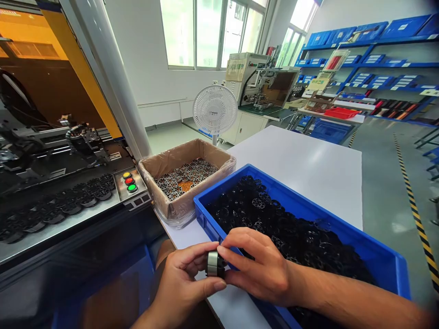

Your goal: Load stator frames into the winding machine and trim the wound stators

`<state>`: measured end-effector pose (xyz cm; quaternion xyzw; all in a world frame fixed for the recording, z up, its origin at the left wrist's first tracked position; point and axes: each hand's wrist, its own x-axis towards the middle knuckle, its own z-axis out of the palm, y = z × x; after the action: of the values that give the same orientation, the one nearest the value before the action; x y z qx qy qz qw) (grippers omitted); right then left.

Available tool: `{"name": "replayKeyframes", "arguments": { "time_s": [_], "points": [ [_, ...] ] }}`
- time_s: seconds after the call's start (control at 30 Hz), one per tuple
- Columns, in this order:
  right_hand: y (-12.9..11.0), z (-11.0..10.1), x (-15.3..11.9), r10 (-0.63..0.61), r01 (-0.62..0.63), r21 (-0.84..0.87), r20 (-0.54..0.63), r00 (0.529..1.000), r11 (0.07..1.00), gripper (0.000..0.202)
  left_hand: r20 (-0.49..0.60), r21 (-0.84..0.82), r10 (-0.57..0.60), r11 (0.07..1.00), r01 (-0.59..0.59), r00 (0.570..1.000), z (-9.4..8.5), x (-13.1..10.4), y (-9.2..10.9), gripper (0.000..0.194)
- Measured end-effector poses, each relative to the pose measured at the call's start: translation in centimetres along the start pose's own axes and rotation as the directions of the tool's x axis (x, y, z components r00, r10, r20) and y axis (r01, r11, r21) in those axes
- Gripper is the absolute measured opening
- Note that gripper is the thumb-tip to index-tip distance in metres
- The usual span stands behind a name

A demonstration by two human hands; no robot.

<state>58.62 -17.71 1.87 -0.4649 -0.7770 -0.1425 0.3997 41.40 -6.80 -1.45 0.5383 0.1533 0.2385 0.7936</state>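
Both hands meet on a stator core, a short silver metal ring with black plastic on its sides. My left hand grips it from the left, with thumb below and fingers above and behind. From the right, my right hand pinches the black plastic side between fingertips and thumb. The hands hide part of the piece. They are in front of a blue bin filled with black plastic ring parts. A plastic-lined cardboard box beside it has several silver ring cores inside.
At left is a machine bench with a row of black parts and a button panel. A white table carries the bin and box. A white fan stands behind; blue shelves line the far right.
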Motion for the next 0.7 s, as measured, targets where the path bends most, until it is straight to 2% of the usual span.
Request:
{"name": "replayKeyframes", "arguments": {
  "time_s": [0.23,0.4,0.5,0.57,0.63,0.7],
  "points": [
    [-0.5,0.0,0.2,-0.025,0.024,0.018,0.017,1.0,1.0,0.033,0.062,-0.013,-0.091,0.996,0.092,0.994,0.0,0.0,0.1,0.048],
    [-0.5,0.1,0.0,0.019,-0.019,0.03,-0.001,1.0,0.999,0.032,0.089,0.054,0.001,0.999,-0.006,0.996,0.1,-0.4,-0.2,0.046],
    [0.0,0.0,-0.2,0.158,-0.157,0.15,0.008,0.987,0.976,0.049,0.093,0.144,0.054,0.987,-0.067,0.994,0.4,-1.1,-0.1,0.047],
    [0.5,-0.1,-0.3,0.287,-0.288,0.25,0.04,0.957,0.925,0.061,0.082,0.201,0.069,0.976,-0.084,0.994,0.6,-1.6,-0.1,0.049],
    [0.8,0.0,-0.3,0.355,-0.357,0.31,0.067,0.933,0.881,0.059,0.063,0.259,0.083,0.961,-0.097,0.995,0.7,-2.0,-0.3,0.05],
    [0.8,0.1,-0.2,0.365,-0.367,0.353,0.075,0.928,0.861,0.05,0.048,0.292,0.102,0.95,-0.112,0.994,0.8,-2.2,-0.7,0.05]
  ]
}}
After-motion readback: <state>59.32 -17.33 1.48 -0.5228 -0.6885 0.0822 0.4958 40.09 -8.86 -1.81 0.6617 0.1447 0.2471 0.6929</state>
